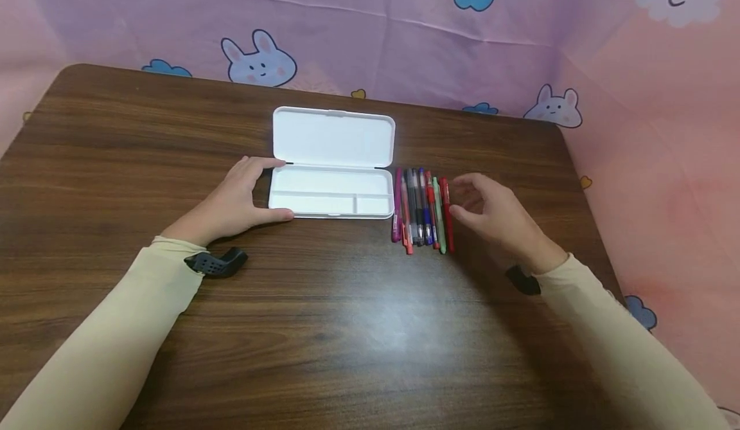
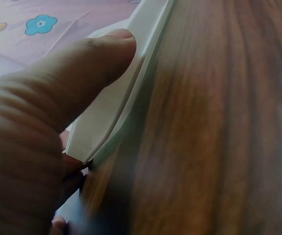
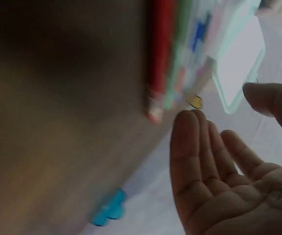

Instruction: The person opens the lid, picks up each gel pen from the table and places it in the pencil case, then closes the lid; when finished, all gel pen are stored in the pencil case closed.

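A white pencil case (image 1: pixel 324 180) lies open on the table, its lid (image 1: pixel 332 137) tipped back and its divided tray bare. My left hand (image 1: pixel 231 198) holds the left end, thumb on the front edge and index finger by the hinge. In the left wrist view the thumb (image 2: pixel 91 68) lies along the case wall. Right of the case, several pens lie side by side, from a purple pen (image 1: pixel 397 205) to a green pen (image 1: pixel 440 215) and a red pen (image 1: pixel 447 215). My right hand (image 1: pixel 500 218) hovers beside the red pen, fingers loosely bent and nothing held.
The brown wooden table (image 1: pixel 277 346) stands against a purple cloth (image 1: pixel 335 31) printed with rabbits and clouds. A pink cloth (image 1: pixel 665 173) hangs along the right side. A dark strap piece (image 1: pixel 216 263) sits at the left wrist.
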Motion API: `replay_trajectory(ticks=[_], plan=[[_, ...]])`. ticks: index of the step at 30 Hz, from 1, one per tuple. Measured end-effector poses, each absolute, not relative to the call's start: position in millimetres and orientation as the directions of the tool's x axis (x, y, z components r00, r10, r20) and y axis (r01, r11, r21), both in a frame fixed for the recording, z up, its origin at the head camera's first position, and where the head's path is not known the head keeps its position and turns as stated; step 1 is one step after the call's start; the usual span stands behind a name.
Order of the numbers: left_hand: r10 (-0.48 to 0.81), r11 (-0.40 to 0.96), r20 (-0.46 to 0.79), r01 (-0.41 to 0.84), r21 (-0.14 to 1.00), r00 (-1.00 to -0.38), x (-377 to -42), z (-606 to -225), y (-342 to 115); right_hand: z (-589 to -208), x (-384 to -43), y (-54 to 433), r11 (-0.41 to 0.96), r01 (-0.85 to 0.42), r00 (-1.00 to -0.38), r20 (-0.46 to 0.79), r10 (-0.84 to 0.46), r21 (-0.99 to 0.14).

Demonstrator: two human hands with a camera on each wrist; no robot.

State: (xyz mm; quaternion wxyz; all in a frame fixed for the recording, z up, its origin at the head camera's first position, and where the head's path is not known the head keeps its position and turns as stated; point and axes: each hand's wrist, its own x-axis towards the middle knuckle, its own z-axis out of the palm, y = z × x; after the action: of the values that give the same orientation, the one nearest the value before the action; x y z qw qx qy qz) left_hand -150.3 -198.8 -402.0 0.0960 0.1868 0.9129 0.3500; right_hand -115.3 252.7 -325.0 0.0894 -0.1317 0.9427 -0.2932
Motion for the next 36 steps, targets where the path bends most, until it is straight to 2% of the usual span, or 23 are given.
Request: replay_trajectory(ticks=[4,7,15,23,36], plan=[[0.403,0.689,-0.057,0.262,0.675,-0.914,-149.6,-401.1,-198.7,-343.7,-93.2,265.1,0.787,-0.105,-0.946,-0.183,-0.267,-0.608],[0.402,0.691,-0.06,0.26,0.674,-0.914,-149.8,-401.0,-198.8,-353.5,-86.1,266.9,0.799,-0.078,-0.947,-0.206,-0.246,-0.597],[0.407,0.693,-0.046,0.276,0.666,-0.912,-150.2,-401.4,-198.8,-358.3,-88.1,266.1,0.856,-0.081,-0.959,-0.195,-0.206,-0.51],[0.413,0.692,-0.025,0.296,0.659,-0.911,-150.0,-401.5,-197.7,-353.4,-95.0,271.0,0.868,-0.02,-0.958,-0.24,-0.159,-0.496],[0.418,0.689,-0.03,0.296,0.662,-0.908,-148.7,-398.5,-197.8,-352.4,-101.8,292.0,0.93,-0.118,-0.979,-0.116,-0.168,-0.349]])
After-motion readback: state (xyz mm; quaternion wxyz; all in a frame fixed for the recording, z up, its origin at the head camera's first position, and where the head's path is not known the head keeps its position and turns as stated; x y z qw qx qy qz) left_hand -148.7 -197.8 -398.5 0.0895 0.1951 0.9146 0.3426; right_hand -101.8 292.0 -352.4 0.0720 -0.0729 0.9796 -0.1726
